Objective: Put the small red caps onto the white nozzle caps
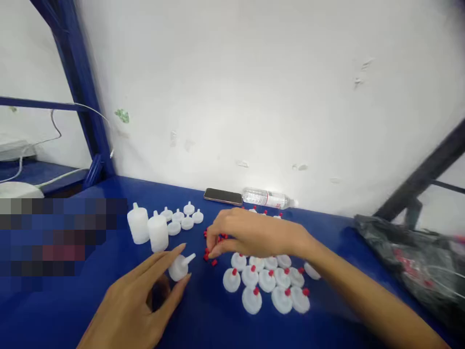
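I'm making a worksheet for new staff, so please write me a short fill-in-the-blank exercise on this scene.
1. The left hand holds a white spouted cap.  The spouted cap is in front of the ____ tall white cylinders.
2. The right hand is at the small ____ pieces.
3. As the person sees it, the phone lies to the ____ of the clear bottle.
4. The tabletop is ____.

Missing words: two; red; left; blue.

Lids (pixel 231 280): white plastic, matt | bottle (pixel 267 198): clear plastic, glossy
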Tool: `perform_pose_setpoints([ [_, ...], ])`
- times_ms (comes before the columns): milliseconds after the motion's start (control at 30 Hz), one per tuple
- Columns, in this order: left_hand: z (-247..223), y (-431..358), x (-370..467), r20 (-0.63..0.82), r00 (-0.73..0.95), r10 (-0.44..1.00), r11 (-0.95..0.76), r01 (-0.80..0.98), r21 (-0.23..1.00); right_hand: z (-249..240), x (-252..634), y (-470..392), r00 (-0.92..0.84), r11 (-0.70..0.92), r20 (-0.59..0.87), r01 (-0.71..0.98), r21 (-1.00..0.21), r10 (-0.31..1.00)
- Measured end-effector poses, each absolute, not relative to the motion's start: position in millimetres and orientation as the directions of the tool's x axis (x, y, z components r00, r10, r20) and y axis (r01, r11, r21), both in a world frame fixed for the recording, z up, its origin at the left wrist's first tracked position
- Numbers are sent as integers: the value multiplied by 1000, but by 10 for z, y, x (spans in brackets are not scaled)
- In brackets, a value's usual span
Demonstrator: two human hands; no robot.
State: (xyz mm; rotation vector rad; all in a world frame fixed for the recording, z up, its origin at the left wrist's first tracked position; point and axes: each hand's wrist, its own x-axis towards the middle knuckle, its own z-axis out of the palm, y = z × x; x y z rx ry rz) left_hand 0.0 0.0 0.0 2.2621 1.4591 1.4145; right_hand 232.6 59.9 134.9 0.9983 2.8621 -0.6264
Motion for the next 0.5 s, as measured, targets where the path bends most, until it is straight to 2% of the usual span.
perform_pose_setpoints([
  [233,77,-27,33,586,140,798,-543,589,598,1323,2258,502,-814,741,-124,570,-355,567],
  [500,54,-51,13,582,151,799,-534,624,571,1282,2265,532,-827,775,-49,543,-323,559],
])
